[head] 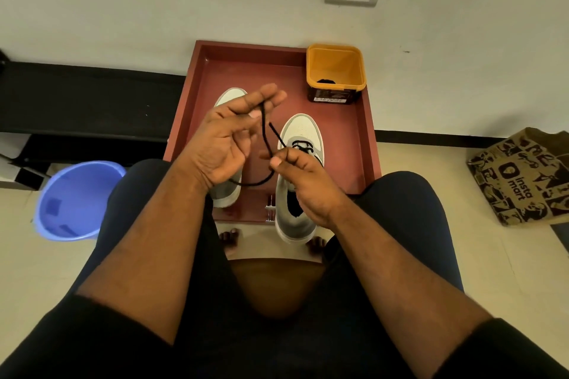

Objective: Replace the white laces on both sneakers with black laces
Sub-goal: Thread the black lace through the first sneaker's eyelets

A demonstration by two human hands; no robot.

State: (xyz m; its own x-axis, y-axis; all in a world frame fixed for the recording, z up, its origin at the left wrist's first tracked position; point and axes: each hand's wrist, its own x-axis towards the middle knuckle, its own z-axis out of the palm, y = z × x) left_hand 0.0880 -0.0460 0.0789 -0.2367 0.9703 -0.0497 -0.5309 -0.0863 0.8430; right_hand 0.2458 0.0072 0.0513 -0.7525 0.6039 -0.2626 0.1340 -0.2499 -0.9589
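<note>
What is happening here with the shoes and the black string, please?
A person sits over a red tray with two sneakers on it and is lacing one with a black lace. Both hands pinch the lace in the air: the left hand holds it high, the right hand lower, over the right sneaker. This sneaker already has some black lace through its front eyelets. The left sneaker is mostly hidden behind the left hand. A yellow container stands in the tray's far corner.

The brown paper bag (520, 177) on the floor reads "insta mart" (white letters, seen turned sideways); the dark label on the yellow tub (335, 72) is too small to read
</note>
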